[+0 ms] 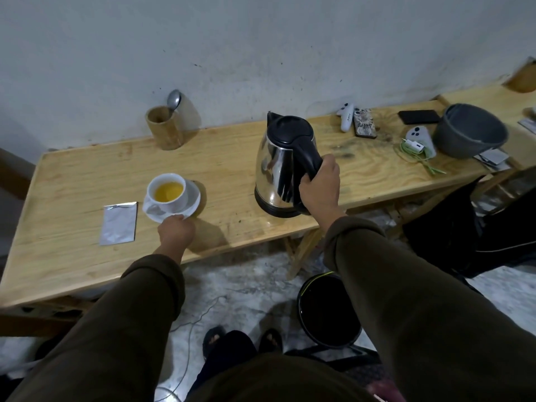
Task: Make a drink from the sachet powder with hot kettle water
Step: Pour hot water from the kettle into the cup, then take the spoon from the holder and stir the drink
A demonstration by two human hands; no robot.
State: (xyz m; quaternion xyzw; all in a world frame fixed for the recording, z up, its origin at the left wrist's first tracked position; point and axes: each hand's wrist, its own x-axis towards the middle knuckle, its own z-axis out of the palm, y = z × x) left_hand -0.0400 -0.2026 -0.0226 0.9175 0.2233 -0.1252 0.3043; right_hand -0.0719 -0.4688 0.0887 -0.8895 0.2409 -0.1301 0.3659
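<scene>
A white cup (171, 200) holding yellow liquid stands on a white saucer (191, 208) on the wooden table (72, 250). My left hand (176, 232) grips the saucer's near rim. To the right, a steel kettle (275, 169) with a black lid and handle stands upright on the table, and my right hand (320, 187) is wrapped around its handle. A silver sachet (119, 223) lies flat just left of the saucer. A metal spoon (173, 100) stands in a wooden holder (165, 127) at the back by the wall.
At the table's right end are a grey bowl (468, 132), a black phone (419, 116), a patterned phone (364, 123), white devices, a charger with green cable (417, 149) and foil packets. A black bin (327, 311) and cables lie on the floor below.
</scene>
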